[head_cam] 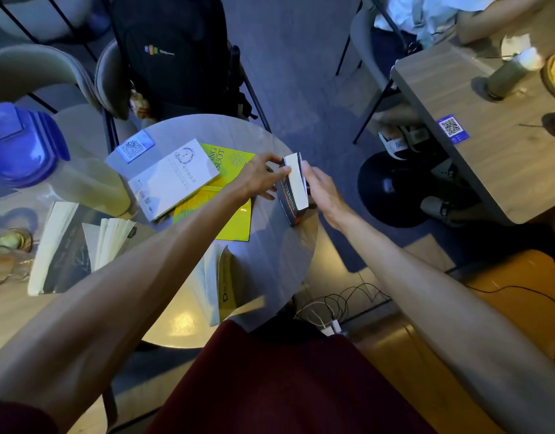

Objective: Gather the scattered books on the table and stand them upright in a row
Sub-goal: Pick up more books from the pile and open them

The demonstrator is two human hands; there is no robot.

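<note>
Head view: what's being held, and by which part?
The dark book, upright on the table: the left hand pinches its top far corner, the right hand presses flat on its right cover.

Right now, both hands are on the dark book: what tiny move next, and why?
Probably the left hand lets go and reaches for the white paperback book, while the right hand steadies the thick dark book: that one already stands on end, the white one lies flat on the yellow book.
</note>
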